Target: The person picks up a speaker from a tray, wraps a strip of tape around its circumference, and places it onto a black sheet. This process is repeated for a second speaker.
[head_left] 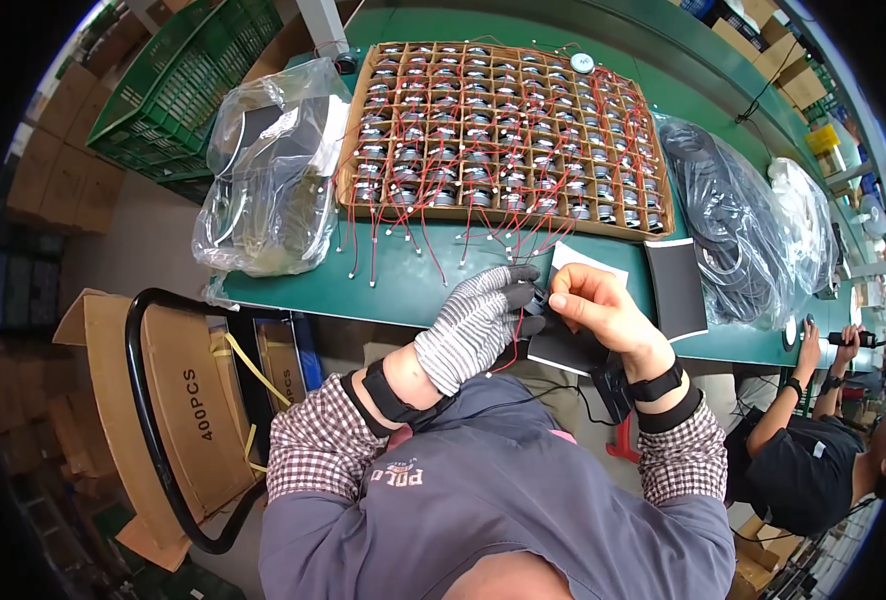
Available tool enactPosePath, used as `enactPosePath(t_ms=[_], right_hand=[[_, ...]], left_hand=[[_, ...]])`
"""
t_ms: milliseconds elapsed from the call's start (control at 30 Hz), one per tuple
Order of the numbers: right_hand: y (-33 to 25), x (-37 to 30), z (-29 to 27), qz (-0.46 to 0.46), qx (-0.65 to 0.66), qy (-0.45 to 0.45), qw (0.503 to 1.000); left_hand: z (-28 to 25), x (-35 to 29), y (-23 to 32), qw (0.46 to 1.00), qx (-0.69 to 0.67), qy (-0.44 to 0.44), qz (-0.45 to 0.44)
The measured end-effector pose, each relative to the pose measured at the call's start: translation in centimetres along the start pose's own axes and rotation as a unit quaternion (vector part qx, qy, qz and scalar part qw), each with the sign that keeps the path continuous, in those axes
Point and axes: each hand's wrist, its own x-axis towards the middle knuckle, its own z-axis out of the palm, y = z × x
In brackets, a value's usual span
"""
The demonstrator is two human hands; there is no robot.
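Observation:
My left hand [473, 325], in a grey-and-white striped glove with dark fingertips, grips a small dark speaker [537, 302] with a red wire hanging below it. Most of the speaker is hidden by the fingers. My bare right hand [603, 308] is closed in a pinch right beside it; whatever sits between thumb and forefinger is too small to make out. Beyond both hands, a divided cardboard box [508, 222] holds rows of similar speakers, their red wires trailing over the front edge. A black sheet [569, 350] lies under my right hand, near a white sheet [593, 262].
Another black sheet [676, 290] lies on the green table [393, 290]. Plastic bags flank the box: one with sheets [273, 180], another with black rings [728, 220]. A chair [133, 370] and carton [188, 430] stand left. A co-worker [803, 450] works at right.

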Motion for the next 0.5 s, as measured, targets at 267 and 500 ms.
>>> enactPosePath(t_ms=[267, 500], right_hand=[[0.2, 0.3, 0.4, 0.01, -0.012, -0.004, 1.0], [0.3, 0.4, 0.7, 0.012, -0.016, -0.009, 1.0]], left_hand=[[0.2, -0.3, -0.3, 0.975, -0.206, 0.057, -0.058], [0.2, -0.6, -0.1, 0.97, -0.225, 0.066, -0.063]])
